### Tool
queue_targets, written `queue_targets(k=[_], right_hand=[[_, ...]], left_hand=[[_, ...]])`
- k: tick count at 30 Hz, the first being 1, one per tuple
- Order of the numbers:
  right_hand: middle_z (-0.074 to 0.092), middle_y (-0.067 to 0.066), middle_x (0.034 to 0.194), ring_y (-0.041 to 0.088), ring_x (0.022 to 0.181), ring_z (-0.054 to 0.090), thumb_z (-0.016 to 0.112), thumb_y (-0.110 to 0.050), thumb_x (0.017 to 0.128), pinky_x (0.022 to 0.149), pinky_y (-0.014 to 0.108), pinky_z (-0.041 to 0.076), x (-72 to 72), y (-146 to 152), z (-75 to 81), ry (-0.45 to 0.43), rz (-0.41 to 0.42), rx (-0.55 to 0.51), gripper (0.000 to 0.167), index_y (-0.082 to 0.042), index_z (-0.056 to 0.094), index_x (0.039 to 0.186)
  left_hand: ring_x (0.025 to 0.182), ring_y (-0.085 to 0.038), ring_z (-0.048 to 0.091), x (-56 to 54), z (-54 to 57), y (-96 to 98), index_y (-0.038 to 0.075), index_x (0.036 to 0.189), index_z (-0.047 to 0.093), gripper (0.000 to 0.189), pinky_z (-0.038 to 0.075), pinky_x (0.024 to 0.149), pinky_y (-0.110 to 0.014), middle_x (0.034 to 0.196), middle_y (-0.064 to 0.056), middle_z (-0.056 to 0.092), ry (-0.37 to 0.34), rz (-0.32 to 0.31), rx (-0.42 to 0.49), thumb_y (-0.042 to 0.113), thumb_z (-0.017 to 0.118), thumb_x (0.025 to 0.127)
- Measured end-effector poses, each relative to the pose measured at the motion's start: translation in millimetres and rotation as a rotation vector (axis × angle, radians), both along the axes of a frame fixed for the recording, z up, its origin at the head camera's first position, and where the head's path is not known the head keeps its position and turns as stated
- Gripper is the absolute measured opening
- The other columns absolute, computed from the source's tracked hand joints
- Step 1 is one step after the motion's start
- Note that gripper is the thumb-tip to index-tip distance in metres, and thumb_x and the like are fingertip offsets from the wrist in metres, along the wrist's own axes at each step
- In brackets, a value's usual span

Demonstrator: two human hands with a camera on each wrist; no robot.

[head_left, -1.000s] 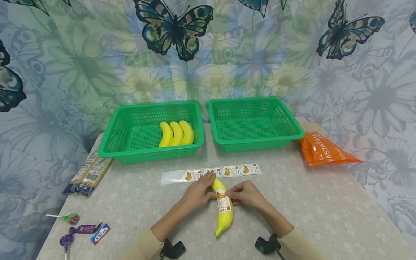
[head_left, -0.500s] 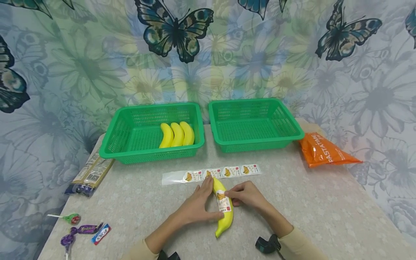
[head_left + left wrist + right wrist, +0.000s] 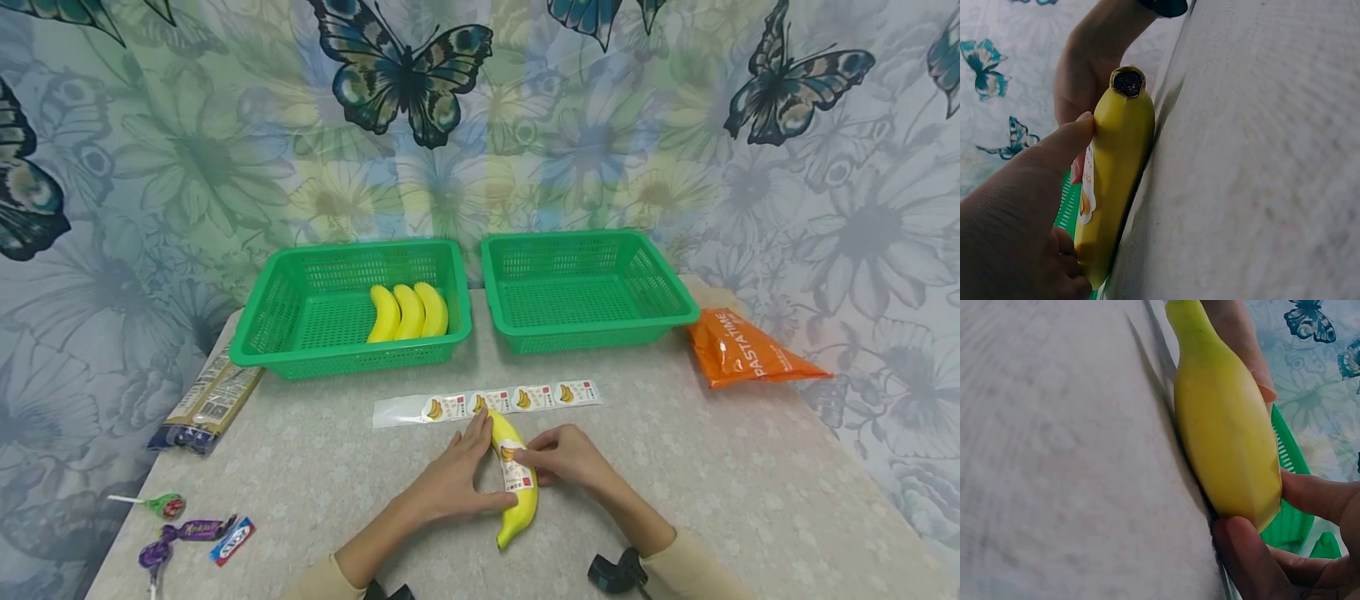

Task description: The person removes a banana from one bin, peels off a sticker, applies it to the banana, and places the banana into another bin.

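Observation:
A yellow banana [image 3: 525,507] lies on the table, its stem toward the person. A white label [image 3: 517,476] with a banana picture is on its upper side. My left hand [image 3: 456,477] holds the banana along its left side, thumb near the stem end and fingers by the far end. In the left wrist view, the thumb [image 3: 1075,139] touches the banana's skin beside the label. My right hand [image 3: 573,454] grips the banana from the right, forefinger on the label and thumb [image 3: 1246,540] low on its side. Just beyond lies a strip of banana labels [image 3: 533,397].
A green basket [image 3: 352,363] at the back left holds three bananas [image 3: 409,312]. Another green basket [image 3: 600,337] stands right of it. An orange pasta bag [image 3: 750,350] lies at right, a gold packet [image 3: 213,396] at left. Lollipops and wrapped sweets [image 3: 198,530] lie front left.
My left hand has opened wider: its thumb has moved down toward the stem end while its fingers stay by the far end. The right forefinger has shifted slightly across the label.

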State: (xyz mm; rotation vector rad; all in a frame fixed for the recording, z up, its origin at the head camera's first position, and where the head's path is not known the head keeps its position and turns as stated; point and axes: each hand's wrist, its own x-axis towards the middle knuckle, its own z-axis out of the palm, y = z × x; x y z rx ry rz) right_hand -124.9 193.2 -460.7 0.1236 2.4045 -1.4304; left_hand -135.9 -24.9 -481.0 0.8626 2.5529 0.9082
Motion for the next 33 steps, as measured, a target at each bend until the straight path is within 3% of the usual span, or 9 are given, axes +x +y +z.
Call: queue_targets(k=[8,15,19,26,33], right_hand=[[0.072,0.005,0.083,0.01,0.062,0.065,0.08,-0.039,0.078,0.057,0.027,0.058,-1.0,-1.4,-2.6,-0.019,-0.032,-0.002,0.041,-0.001,0.075,0.095],[0.072,0.005,0.083,0.011,0.064,0.066,0.082,-0.039,0.077,0.059,0.027,0.058,-1.5,-1.3,-2.1,-0.049,-0.048,-0.035,0.041,-0.002,0.076,0.095],[0.072,0.005,0.082,0.011,0.064,0.066,0.081,-0.036,0.078,0.059,0.027,0.059,-1.4,0.1,-3.3,-0.043,-0.039,-0.048,0.039,-0.001,0.076,0.094],[0.073,0.006,0.083,0.012,0.065,0.068,0.081,-0.036,0.078,0.061,0.029,0.06,-1.4,1.4,-5.6,-0.04,-0.042,-0.082,0.041,0.001,0.075,0.095],[0.072,0.005,0.081,0.011,0.063,0.066,0.08,-0.039,0.078,0.059,0.028,0.059,0.4,1.0,-5.6,-0.02,-0.027,-0.033,0.043,0.0,0.075,0.094]], left_hand=[[0.153,-0.021,0.007,-0.1,1.4,0.3,0.004,0.156,0.013,0.116,0.017,0.123,-0.049,0.166,-0.007,0.0,0.002,-0.003,-0.017,0.073,0.062,0.077],[0.153,-0.021,0.007,-10.4,16.7,-0.3,0.007,0.157,0.006,0.12,0.016,0.124,-0.048,0.166,-0.007,0.0,0.03,0.019,-0.029,0.071,0.066,0.075],[0.153,-0.025,0.007,-30.9,31.8,9.6,0.009,0.157,0.003,0.119,0.015,0.124,-0.048,0.165,-0.004,-0.003,0.085,0.054,-0.001,0.068,0.068,0.077],[0.153,-0.026,0.006,-77.2,52.0,39.6,0.011,0.157,-0.001,0.114,0.028,0.117,-0.057,0.166,0.0,-0.007,0.106,0.172,0.103,0.062,0.067,0.081],[0.152,-0.036,0.001,-112.7,61.7,63.8,0.011,0.157,-0.004,0.112,0.017,0.119,-0.061,0.166,-0.006,-0.007,0.061,0.234,0.198,0.058,0.067,0.084]])
